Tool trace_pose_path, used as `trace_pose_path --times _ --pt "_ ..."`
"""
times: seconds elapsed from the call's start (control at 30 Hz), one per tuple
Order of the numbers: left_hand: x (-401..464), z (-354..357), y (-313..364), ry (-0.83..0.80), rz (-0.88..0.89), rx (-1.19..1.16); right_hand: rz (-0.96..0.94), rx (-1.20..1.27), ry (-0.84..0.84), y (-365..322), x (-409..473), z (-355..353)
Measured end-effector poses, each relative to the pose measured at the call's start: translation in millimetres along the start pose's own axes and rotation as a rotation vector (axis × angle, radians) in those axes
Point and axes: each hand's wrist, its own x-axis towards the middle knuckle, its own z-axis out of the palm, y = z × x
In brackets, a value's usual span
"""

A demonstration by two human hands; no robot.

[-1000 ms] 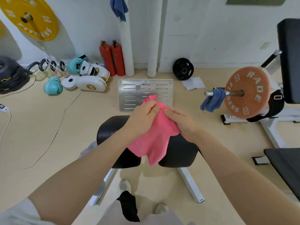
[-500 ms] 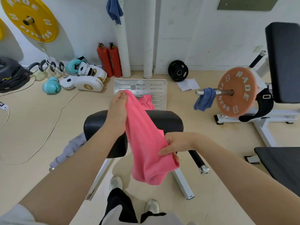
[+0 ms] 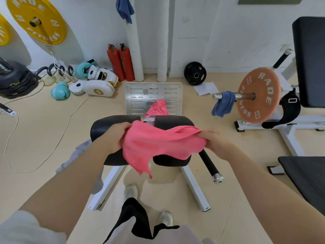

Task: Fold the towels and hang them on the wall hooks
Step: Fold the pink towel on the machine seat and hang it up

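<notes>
A pink towel (image 3: 158, 145) is stretched sideways between both hands above the black padded bench (image 3: 105, 124). My left hand (image 3: 114, 138) grips its left end and my right hand (image 3: 216, 141) grips its right end; a loose corner hangs down in the middle. A second pink towel (image 3: 157, 108) lies crumpled beyond the bench on a metal plate (image 3: 139, 95). One blue towel (image 3: 124, 8) hangs high on the wall by the white pipes. Another blue towel (image 3: 223, 103) drapes over the barbell sleeve. A grey towel (image 3: 77, 155) hangs at the bench's left side.
Red extinguishers (image 3: 120, 63) and white pipes stand at the back wall. Boxing gloves and pads (image 3: 93, 81) lie at the left. An orange weight plate (image 3: 258, 97) on its rack stands to the right, and a black pad (image 3: 306, 173) at near right. A cable (image 3: 44, 147) trails across the floor.
The towel hung lengthwise from my raised left hand; now both hands hold it pulled out sideways. My right hand moved up and to the right, my left hand came down.
</notes>
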Motion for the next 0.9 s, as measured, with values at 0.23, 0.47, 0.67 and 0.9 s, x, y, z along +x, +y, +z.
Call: trace_pose_path --times 0.23,0.47,0.67,0.9 --pt "18.0 -1.7 0.7 -0.134 -0.154 -0.001 0.198 0.095 0.074 -12.7 26.2 -4.0" --pt "87.3 -8.7 -18.1 0.265 0.038 0.443 0.056 -0.507 0.272 -1.0 88.0 4.8" --pt "132.0 -12.8 3.6 0.210 0.208 0.470 0.038 -0.340 0.381 -6.1 142.5 1.2" --pt "195.2 -29.7 21.9 0.152 0.040 0.430 0.225 0.355 0.335 -2.5 193.0 2.0"
